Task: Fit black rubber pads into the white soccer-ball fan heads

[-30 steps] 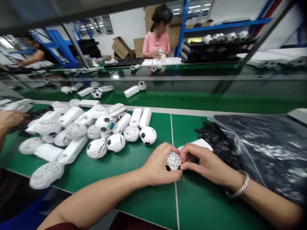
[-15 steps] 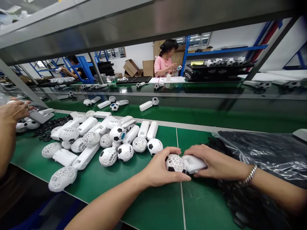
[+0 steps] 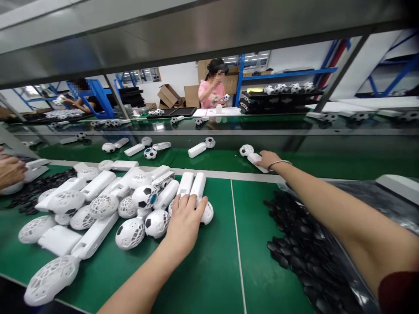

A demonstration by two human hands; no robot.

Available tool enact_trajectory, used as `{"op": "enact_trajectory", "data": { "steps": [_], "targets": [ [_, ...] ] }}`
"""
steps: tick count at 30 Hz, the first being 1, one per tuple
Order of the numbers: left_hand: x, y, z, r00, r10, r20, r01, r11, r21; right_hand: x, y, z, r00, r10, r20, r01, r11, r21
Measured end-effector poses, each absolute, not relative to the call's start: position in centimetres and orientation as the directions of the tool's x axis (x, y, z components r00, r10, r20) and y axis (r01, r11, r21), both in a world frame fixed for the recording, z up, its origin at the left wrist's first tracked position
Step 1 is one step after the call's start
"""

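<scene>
On the green belt beyond the bench edge lies a white handheld device with a soccer-ball head [image 3: 246, 150]. My right hand [image 3: 270, 160] is closed on the end of its white handle. My left hand [image 3: 185, 222] reaches over the near right edge of a pile of similar devices, its fingers curled over a ball-headed device whose handle [image 3: 185, 183] points away from me. The palm and fingers hide most of that ball head. Just left of this hand sits another black-and-white ball head [image 3: 157, 223]. Several heads in the pile are white lattices with few black patches.
Loose black pieces [image 3: 304, 248] are heaped at right beside a clear plastic bag [image 3: 347, 196]. More devices [image 3: 198, 149] lie along the belt. A co-worker's hand [image 3: 11, 170] is at far left. A metal shelf [image 3: 196, 35] spans overhead; people sit across the line.
My hands have separated. The right one has carried the device forward onto the belt; the left has let go of it and moved left to the pile. The view has shifted rightward.
</scene>
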State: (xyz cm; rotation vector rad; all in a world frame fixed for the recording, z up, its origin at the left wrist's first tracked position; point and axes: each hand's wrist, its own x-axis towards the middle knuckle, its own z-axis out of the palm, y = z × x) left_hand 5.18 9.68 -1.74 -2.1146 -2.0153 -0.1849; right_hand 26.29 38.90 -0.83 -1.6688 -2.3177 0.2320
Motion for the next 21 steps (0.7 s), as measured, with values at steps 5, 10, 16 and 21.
{"op": "enact_trajectory", "data": {
  "steps": [5, 10, 16, 21],
  "targets": [
    [6.6, 9.9, -1.9, 0.275, 0.935, 0.224, 0.955, -0.292, 0.045, 28.2, 33.3, 1.6, -0.351, 0.927, 0.135, 0.887, 0.375, -0.27],
    [10.5, 9.0, -1.8, 0.53, 0.844, 0.083, 0.805, -0.532, 0.264, 32.3, 22.3, 2.8, -0.599, 0.774, 0.206, 0.692, 0.629, -0.354],
    [12.0, 8.7, -1.5, 0.583, 0.807, -0.093, 0.808, -0.563, 0.175, 34.1, 14.7, 0.4, -0.654, 0.748, 0.112, 0.673, 0.644, -0.365],
    [12.3, 9.4, -1.5, 0.406, 0.909, -0.093, 0.913, -0.399, 0.079, 33.0, 14.8, -2.0, -0.67, 0.741, 0.036, 0.703, 0.65, -0.288]
  ]
}}
